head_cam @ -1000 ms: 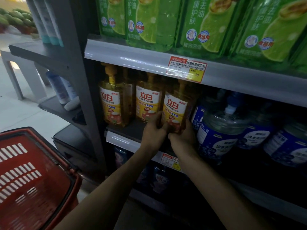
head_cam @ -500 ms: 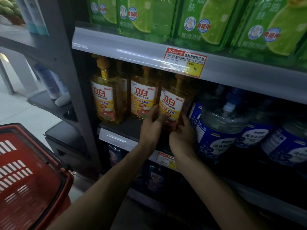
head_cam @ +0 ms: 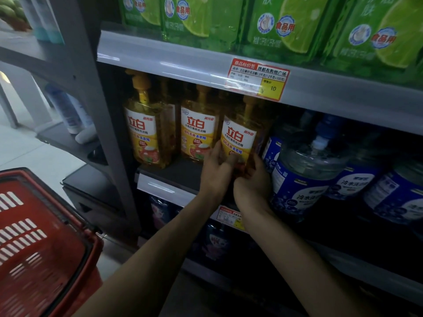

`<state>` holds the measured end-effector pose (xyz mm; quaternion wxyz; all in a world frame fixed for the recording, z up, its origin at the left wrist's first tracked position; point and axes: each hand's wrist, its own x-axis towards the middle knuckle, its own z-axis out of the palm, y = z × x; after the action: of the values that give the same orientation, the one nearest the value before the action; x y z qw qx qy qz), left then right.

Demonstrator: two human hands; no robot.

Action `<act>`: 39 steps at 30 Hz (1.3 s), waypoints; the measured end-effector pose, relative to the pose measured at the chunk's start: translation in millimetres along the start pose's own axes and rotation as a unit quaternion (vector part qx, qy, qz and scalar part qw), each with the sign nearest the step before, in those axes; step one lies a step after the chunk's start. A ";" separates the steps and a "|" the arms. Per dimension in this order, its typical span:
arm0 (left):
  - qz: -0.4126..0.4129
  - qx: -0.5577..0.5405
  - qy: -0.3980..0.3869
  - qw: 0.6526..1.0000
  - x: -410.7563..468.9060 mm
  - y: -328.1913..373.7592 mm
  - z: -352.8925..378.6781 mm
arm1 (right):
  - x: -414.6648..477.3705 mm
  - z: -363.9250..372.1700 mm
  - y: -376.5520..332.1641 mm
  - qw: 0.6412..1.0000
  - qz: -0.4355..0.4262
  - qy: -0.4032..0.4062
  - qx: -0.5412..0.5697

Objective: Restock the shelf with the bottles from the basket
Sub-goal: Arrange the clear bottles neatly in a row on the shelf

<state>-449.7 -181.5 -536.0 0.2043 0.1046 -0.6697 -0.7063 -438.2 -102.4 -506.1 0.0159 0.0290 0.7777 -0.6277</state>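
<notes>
Both hands, left hand (head_cam: pixel 216 172) and right hand (head_cam: pixel 253 186), clasp base of yellow bottle (head_cam: pixel 239 143) on middle shelf (head_cam: pixel 164 173), right of two like bottles (head_cam: pixel 169 133). Red basket (head_cam: pixel 41 236) near left looks empty; restocking probably near done.

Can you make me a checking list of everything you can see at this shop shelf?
Surface: dark shelf, bare patch at front.
Job's things: three yellow bottles upright in front; right one held, red basket lower left.
Clutter: blue jugs right, green packs above, price tag.
Grippers: left hand and right hand grip the bottle's base.
Cables: nothing seen.
Surroundings: grey side shelving, pale floor.
</notes>
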 end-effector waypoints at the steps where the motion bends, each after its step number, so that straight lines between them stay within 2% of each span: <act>1: 0.000 -0.005 -0.008 1.000 -1.2 1.0 2.0 | -0.5 -1.0 0.0 1.000 0.000 0.001 0.003; 5: -0.022 -0.043 -0.012 0.999 -0.5 1.7 6.4 | -2.3 -3.3 -0.8 1.000 -0.008 0.010 0.002; 11: -0.021 -0.039 -0.006 0.999 3.5 5.8 -1.4 | -5.0 -4.5 0.7 0.999 -0.012 -0.022 0.032; 25: -0.035 -0.046 -0.024 0.998 -6.5 11.1 -5.5 | -1.8 -4.3 3.8 0.999 -0.032 -0.022 0.033; 35: 0.015 0.046 0.003 0.999 7.6 -4.8 -10.4 | 6.6 -3.0 3.7 0.999 -0.044 -0.020 0.006; 39: 0.045 0.135 0.029 0.989 9.3 -11.6 -15.0 | 10.4 -0.8 4.2 0.998 -0.054 -0.011 -0.005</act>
<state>-453.4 -198.8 -547.4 0.2396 0.1213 -0.7569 -0.5957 -448.2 -100.4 -510.6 -0.0093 -0.0206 0.7809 -0.6243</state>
